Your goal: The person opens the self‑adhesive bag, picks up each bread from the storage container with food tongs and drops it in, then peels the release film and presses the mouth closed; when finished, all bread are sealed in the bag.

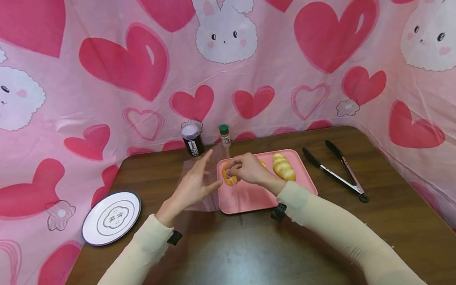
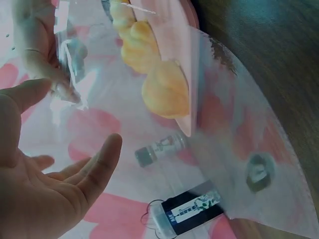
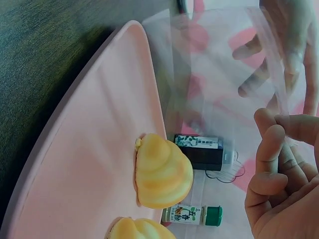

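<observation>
A thin clear plastic sheet (image 2: 279, 174) hangs between the two hands, over the left part of a pink tray (image 1: 245, 202). My right hand (image 1: 250, 170) pinches its edge between thumb and fingertips, above the tray. To the left, my left hand (image 1: 192, 184) is held up with fingers spread and nothing gripped; in the right wrist view its fingers show through the sheet. On the tray lie yellow, shell-shaped bread rolls (image 3: 164, 170), one partly behind the right hand, and a longer ridged yellow bread (image 1: 284, 167) at the right.
A black jar with a pale lid (image 1: 193, 141) and a small green-capped spice bottle (image 1: 225, 136) stand at the back. Black-tipped tongs (image 1: 338, 176) lie spread right of the tray. A white plate (image 1: 112, 218) rests at the table's left edge. Pink cloth surrounds the table.
</observation>
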### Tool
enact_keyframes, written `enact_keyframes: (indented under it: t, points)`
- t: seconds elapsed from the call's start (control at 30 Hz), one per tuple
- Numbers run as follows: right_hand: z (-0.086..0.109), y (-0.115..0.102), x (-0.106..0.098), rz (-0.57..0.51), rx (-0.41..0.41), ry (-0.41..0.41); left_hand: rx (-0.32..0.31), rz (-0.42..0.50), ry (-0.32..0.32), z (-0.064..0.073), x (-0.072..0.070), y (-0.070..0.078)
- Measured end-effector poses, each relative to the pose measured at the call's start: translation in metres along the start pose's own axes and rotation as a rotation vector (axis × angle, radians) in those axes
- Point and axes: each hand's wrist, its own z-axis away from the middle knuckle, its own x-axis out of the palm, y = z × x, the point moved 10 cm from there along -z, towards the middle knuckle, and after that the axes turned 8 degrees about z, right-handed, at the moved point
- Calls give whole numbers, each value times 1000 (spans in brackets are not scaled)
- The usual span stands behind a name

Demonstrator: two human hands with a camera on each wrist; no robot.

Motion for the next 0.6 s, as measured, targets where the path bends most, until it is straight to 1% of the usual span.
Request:
enact_keyframes:
  t: [0.13, 0.23, 0.37, 0.47, 0.6]
  points:
    - [-1, 0, -1, -26, 3, 14, 35, -21, -21, 1, 3, 2]
    - [-1, -1, -1, -38, -2, 18, 41, -46, -3, 0, 4, 3]
    - [-1, 0, 0, -16, 6, 17, 8, -89, 54, -3, 6, 4]
    - [-1, 1, 1, -3, 16, 16, -23, -122, 79, -6, 10, 3]
    - [-1, -1, 1, 8, 20, 16, -40, -107, 94, -8, 14, 1]
